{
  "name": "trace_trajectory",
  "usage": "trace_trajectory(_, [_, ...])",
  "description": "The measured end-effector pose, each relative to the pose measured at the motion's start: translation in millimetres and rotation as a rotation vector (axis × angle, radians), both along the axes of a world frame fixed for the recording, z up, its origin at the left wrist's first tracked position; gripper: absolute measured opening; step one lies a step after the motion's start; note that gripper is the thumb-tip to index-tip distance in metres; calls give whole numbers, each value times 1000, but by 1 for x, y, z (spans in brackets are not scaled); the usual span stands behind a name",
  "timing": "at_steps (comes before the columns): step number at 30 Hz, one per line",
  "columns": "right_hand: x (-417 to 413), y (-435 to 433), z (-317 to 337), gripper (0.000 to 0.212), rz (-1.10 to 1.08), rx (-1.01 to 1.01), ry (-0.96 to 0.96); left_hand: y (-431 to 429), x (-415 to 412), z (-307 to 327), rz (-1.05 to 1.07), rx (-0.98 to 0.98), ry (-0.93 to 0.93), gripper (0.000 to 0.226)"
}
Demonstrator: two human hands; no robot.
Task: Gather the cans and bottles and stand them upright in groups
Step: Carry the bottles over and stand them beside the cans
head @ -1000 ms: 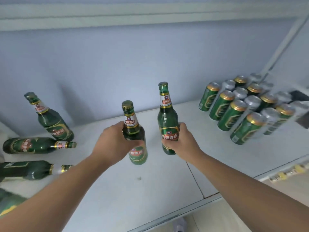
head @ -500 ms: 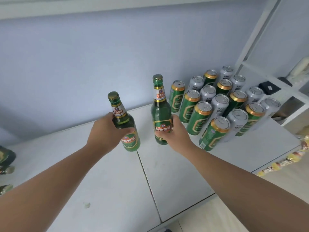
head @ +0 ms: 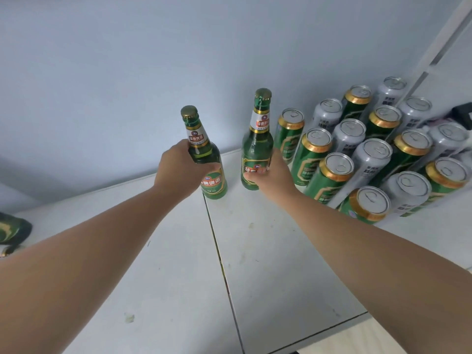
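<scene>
Caps point up, axes near vertical — left hand (head: 178,172) grips left bottle (head: 214,182), right hand (head: 273,175) right bottle (head: 256,146).

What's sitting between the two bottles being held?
Nothing: in the head view only bare tabletop shows between the left bottle and the right bottle.

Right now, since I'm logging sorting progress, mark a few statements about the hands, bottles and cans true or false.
1. The left hand grips the left beer bottle; the right hand grips the right beer bottle. True.
2. The cans lie on their sides. False: they stand upright.
3. Both bottles are uncapped. False: both are capped.
4. The right beer bottle is nearer the cans. True.
5. All cans are silver. False: green ones stand among them.
</scene>
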State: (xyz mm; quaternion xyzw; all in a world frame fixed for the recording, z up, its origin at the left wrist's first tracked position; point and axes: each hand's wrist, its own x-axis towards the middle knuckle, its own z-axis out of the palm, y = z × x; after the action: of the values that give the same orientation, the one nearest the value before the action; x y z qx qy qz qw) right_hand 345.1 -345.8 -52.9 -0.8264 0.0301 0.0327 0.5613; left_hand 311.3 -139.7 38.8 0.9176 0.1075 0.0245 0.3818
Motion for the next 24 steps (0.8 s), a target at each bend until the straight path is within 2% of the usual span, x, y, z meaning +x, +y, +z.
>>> trace_trajectory(4, [18,5,-9,60,44,-18,29,-1,13,-10,20,19,5,40])
trace_trajectory(12, [41,6,-12,75,179,-89,56,-6,31,-20,58,71,-45,39])
trace_trajectory(19, [50,1,-7,82,319,-204,90,-3,36,-18,24,228,43,48])
trace_trajectory(24, [54,2,0,87,345,-252,123,-3,39,-16,37,269,89,50])
